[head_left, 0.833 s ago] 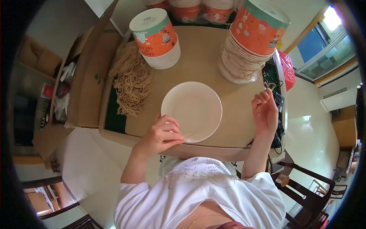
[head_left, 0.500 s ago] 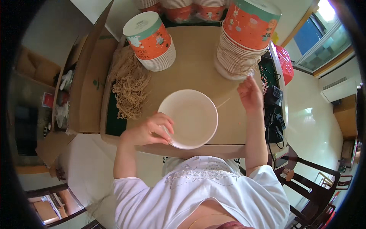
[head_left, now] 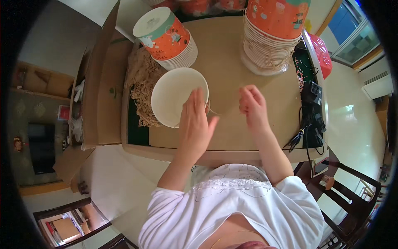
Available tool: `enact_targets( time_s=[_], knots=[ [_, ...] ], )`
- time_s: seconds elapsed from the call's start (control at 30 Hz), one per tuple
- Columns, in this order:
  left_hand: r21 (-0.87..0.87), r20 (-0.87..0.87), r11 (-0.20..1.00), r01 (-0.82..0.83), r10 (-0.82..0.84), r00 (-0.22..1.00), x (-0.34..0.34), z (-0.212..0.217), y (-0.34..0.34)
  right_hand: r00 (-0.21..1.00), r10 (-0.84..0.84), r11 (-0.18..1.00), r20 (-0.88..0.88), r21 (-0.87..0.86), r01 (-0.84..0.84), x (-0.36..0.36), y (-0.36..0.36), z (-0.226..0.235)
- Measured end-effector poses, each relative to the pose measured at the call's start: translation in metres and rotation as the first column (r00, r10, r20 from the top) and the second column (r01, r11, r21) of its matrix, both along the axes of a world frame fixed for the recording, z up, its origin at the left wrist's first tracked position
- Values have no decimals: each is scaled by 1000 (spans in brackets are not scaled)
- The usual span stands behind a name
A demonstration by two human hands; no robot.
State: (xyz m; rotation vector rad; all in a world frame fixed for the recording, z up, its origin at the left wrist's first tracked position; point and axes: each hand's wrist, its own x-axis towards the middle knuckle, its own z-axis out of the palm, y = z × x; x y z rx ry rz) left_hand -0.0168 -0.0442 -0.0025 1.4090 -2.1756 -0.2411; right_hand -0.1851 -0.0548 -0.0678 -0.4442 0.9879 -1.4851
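A white paper bucket (head_left: 172, 89), its mouth facing up at me, rests on the table beside a tangle of tan cord (head_left: 146, 112). My left hand (head_left: 194, 124) is at the bucket's right rim, fingers stretched out and thumb apart. A thin piece of cord (head_left: 212, 109) sticks out to the right by those fingers; whether they touch it I cannot tell. My right hand (head_left: 253, 106) hovers farther right, apart from the bucket, its fingers curled in; anything inside them is hidden.
Behind the bucket stands a stack of upturned orange and green buckets (head_left: 170, 41). A taller stack with cord loops (head_left: 271, 41) is at the back right. An open cardboard box (head_left: 110, 91) borders the left side. Black cables and adapters (head_left: 309, 120) lie along the right edge.
The white bucket has moved left and away from me. My left hand has let go of its left rim and come to the right rim. My right hand has moved left, away from the tall stack.
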Motion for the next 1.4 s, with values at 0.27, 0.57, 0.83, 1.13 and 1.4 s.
enact_targets(
  time_s=[0.27,0.57,0.83,1.13,1.4],
  knots=[
    [331,254,914,235,-326,911,49,14,1,993,-117,969,17,-217,118,-40,34,15],
    [412,-52,884,221,-219,974,-4,-6,12,997,77,995,2,-66,-76,-5,45,-10],
    [467,-84,866,180,-159,984,6,8,21,989,123,959,-83,-248,-140,13,48,-28],
    [559,-369,821,116,121,922,13,12,17,901,-75,864,-427,-479,-155,14,56,-11],
    [508,-479,837,205,77,874,5,8,15,816,-168,812,-553,-547,-203,16,63,-10]
  ],
)
